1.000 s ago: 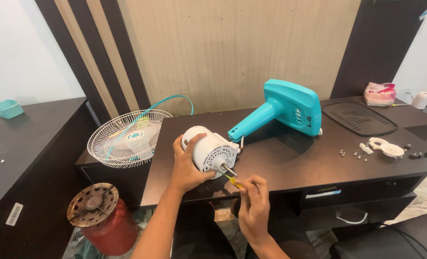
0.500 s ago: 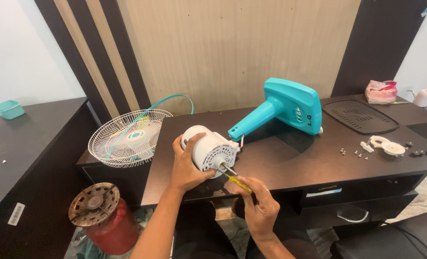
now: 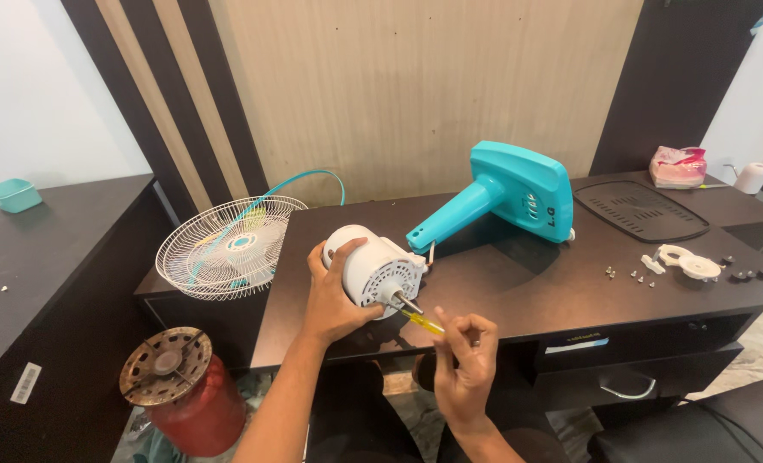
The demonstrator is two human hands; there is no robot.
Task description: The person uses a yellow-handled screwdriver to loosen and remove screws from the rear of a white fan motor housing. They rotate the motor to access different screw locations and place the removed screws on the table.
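Big dark desk (image 3: 518, 296) takes up most of the view, with a white wire fan guard (image 3: 229, 247) lying at its left end and the teal fan stand (image 3: 506, 197) lying on its side further back. Near the front edge sits the white fan motor (image 3: 374, 268), left hand (image 3: 334, 296) wrapped around it, fingers clamped over the housing. Right hand (image 3: 463, 360) pinches a yellow-handled screwdriver (image 3: 417, 319), tip up at the motor's face beside the shaft. A few tiny screws (image 3: 630, 274) lie off to the right.
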